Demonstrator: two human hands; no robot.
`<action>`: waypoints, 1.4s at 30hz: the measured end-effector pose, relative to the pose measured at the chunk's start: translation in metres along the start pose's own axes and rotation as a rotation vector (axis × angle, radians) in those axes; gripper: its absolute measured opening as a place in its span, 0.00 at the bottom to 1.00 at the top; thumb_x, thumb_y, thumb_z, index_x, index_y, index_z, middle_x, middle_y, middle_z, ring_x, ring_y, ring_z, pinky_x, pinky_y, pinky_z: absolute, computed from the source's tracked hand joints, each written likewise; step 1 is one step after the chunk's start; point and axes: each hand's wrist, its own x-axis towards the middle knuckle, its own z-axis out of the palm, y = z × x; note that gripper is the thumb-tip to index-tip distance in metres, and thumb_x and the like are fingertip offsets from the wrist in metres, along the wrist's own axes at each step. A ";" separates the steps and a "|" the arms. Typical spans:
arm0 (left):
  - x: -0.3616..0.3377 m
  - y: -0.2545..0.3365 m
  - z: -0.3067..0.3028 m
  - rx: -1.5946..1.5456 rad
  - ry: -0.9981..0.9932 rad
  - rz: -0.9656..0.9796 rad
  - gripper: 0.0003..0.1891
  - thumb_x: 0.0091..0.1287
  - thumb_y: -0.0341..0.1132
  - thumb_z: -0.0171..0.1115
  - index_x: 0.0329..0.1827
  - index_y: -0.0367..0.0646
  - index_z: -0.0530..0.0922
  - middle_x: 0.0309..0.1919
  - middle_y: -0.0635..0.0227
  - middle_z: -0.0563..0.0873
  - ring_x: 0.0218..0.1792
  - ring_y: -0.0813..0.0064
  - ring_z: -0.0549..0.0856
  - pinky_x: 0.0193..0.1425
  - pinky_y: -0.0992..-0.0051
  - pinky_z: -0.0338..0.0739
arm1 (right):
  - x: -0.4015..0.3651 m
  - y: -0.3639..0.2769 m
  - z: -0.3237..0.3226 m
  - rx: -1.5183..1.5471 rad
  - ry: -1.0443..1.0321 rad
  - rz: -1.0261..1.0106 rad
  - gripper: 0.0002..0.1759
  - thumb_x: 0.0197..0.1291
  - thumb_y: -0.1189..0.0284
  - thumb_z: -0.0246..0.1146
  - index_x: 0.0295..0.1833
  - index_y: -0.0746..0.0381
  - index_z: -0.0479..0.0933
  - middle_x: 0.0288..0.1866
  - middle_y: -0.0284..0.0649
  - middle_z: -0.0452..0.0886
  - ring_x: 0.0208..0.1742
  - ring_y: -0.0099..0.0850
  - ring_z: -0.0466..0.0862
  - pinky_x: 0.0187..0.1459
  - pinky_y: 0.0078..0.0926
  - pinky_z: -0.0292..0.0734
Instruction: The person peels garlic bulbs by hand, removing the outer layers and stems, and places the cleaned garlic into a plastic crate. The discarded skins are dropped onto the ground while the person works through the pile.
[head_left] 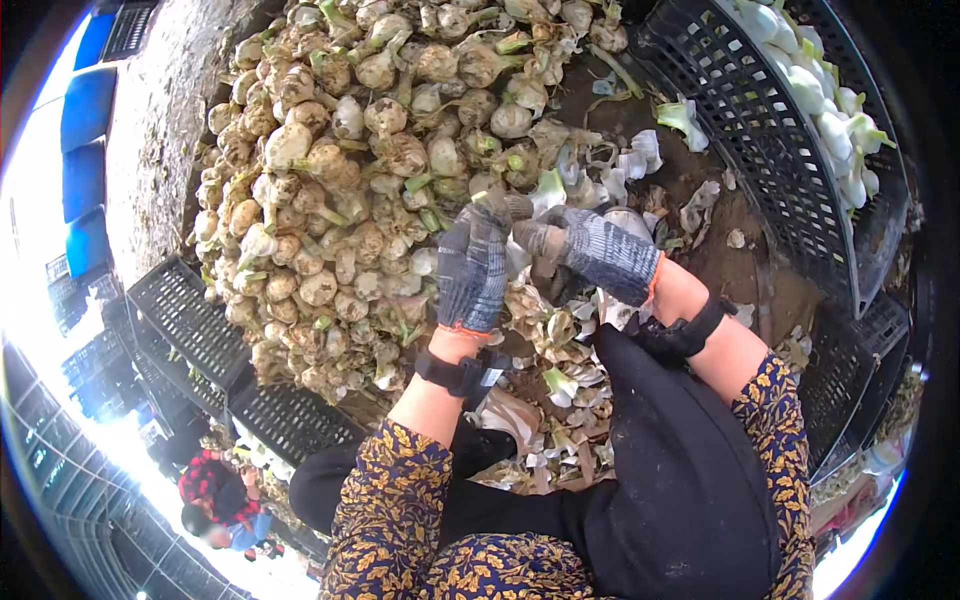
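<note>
The heap of round, papery garlic bulbs (330, 165) is tan and cream, mottled earthy brown and flecked with green stubs. Right of the heap, the slatted plastic crate (742, 110) is black; the clean garlic bulbs (835, 130) in it are white with pale green tips. At the heap's near edge, the knitted fabric gloves (475, 285) on the left hand (472, 262) and right hand (608, 255) are marled grey with orange cuff edges and brown-stained fingertips. Nearer than the heap, the patterned cloth sleeves (390, 490) show golden leaves on navy; the cloth trousers (680, 460) are plain black. Left of the heap and nearer, a person's small, blurred shirt (212, 485) looks red-and-black checked.
</note>
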 end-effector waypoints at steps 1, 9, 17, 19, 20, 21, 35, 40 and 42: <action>0.001 -0.002 0.001 0.001 -0.001 0.000 0.19 0.70 0.43 0.43 0.43 0.36 0.77 0.38 0.63 0.82 0.36 0.76 0.79 0.43 0.75 0.72 | -0.002 -0.001 -0.001 0.002 0.001 0.000 0.25 0.56 0.56 0.60 0.43 0.71 0.73 0.29 0.42 0.79 0.26 0.30 0.81 0.24 0.26 0.76; 0.004 -0.012 0.008 -0.267 -0.031 0.172 0.18 0.70 0.41 0.43 0.40 0.37 0.78 0.34 0.64 0.81 0.35 0.74 0.78 0.43 0.74 0.72 | -0.001 0.019 -0.011 -0.252 0.081 -0.262 0.19 0.55 0.61 0.60 0.41 0.69 0.74 0.28 0.39 0.79 0.25 0.25 0.79 0.26 0.22 0.76; 0.007 -0.014 0.003 0.004 -0.019 0.336 0.16 0.69 0.39 0.44 0.38 0.36 0.77 0.31 0.62 0.80 0.32 0.72 0.77 0.41 0.72 0.71 | -0.024 -0.010 0.001 -0.243 0.138 -0.240 0.15 0.56 0.66 0.57 0.42 0.67 0.74 0.29 0.41 0.81 0.27 0.26 0.82 0.28 0.22 0.76; 0.011 -0.020 0.006 -0.059 -0.016 0.379 0.17 0.69 0.41 0.45 0.38 0.37 0.77 0.30 0.63 0.80 0.30 0.74 0.77 0.38 0.74 0.71 | -0.017 0.001 -0.002 -0.076 0.059 -0.156 0.15 0.54 0.67 0.58 0.41 0.68 0.74 0.28 0.43 0.81 0.27 0.27 0.81 0.28 0.24 0.75; 0.009 -0.023 0.008 -0.059 -0.015 0.378 0.17 0.69 0.41 0.45 0.38 0.37 0.77 0.30 0.63 0.80 0.30 0.74 0.77 0.38 0.74 0.71 | -0.017 0.003 -0.003 -0.226 0.139 -0.265 0.16 0.52 0.67 0.59 0.40 0.68 0.74 0.28 0.45 0.81 0.27 0.29 0.81 0.30 0.26 0.75; 0.007 -0.017 0.009 -0.154 0.000 0.214 0.18 0.69 0.42 0.45 0.38 0.37 0.78 0.29 0.64 0.81 0.30 0.76 0.78 0.36 0.74 0.72 | -0.018 0.003 -0.002 -0.377 0.219 -0.374 0.16 0.51 0.67 0.59 0.40 0.69 0.74 0.28 0.47 0.80 0.28 0.32 0.81 0.31 0.28 0.75; 0.025 -0.030 0.021 -0.648 0.063 -0.439 0.18 0.68 0.48 0.47 0.46 0.43 0.75 0.37 0.68 0.82 0.36 0.74 0.81 0.36 0.75 0.78 | -0.009 0.020 -0.002 -0.019 0.414 -0.577 0.11 0.56 0.77 0.55 0.46 0.66 0.69 0.38 0.36 0.74 0.38 0.23 0.73 0.42 0.22 0.71; 0.022 -0.004 0.020 -0.994 0.132 -0.613 0.18 0.66 0.50 0.49 0.42 0.46 0.76 0.35 0.68 0.83 0.35 0.72 0.82 0.36 0.73 0.78 | -0.002 0.021 -0.012 0.091 0.654 -0.641 0.13 0.57 0.75 0.56 0.47 0.68 0.68 0.40 0.43 0.76 0.43 0.27 0.75 0.47 0.23 0.69; 0.027 -0.011 0.018 -1.113 0.192 -0.679 0.18 0.64 0.51 0.51 0.40 0.45 0.75 0.34 0.67 0.82 0.37 0.70 0.81 0.39 0.71 0.78 | 0.013 0.026 -0.016 0.292 0.781 -0.786 0.15 0.57 0.76 0.54 0.51 0.67 0.70 0.40 0.41 0.77 0.42 0.27 0.76 0.48 0.22 0.69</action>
